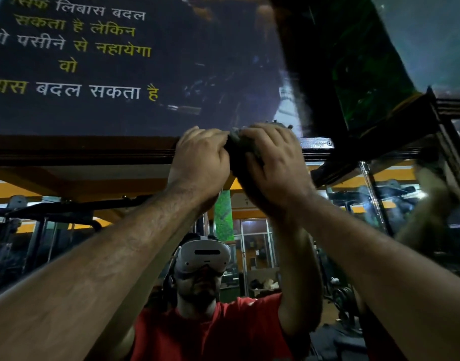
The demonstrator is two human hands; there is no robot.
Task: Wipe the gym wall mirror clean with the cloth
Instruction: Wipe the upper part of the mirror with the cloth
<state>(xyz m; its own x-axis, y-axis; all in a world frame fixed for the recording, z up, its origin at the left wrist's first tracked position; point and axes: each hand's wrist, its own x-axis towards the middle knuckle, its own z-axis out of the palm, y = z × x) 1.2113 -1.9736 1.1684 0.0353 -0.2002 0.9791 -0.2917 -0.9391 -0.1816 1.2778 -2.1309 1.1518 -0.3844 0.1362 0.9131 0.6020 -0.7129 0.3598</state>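
Observation:
The wall mirror point(67, 243) fills the lower half of the head view and reflects a person in a red shirt with a headset. Both my arms reach up to the mirror's dark top frame point(93, 152). A dark, bunched cloth point(236, 152) sits between my hands against that frame. My left hand point(201, 162) has its fingers curled over the cloth's left side. My right hand point(274, 162) grips the cloth from the right, covering most of it.
Above the frame hangs a dark banner point(93, 61) with white and yellow writing. A second mirror panel point(411, 204) angles off at the right behind a dark frame corner. Gym machines show in the reflection.

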